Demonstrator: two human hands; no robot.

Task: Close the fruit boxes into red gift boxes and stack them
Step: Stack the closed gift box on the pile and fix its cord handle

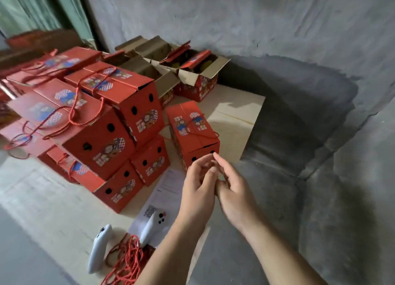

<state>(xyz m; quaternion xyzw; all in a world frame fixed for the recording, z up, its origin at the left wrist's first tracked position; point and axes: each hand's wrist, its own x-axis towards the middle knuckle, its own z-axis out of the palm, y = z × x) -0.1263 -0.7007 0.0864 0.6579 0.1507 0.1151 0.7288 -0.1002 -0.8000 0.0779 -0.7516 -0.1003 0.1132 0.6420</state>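
The closed red gift box (pixel 193 133) stands alone on the pale board (pixel 235 113), right of the stacked red boxes (pixel 102 122). My left hand (pixel 198 186) and right hand (pixel 233 190) hover just before it, fingers loosely bent, touching each other, each grip empty. Open boxes (pixel 192 71) sit behind.

A closed red gift box (pixel 193 133) with a rope handle stands alone at centre. Left of it, closed red boxes (pixel 102 122) are stacked two high. Far behind, open boxes (pixel 196 71) show fruit.
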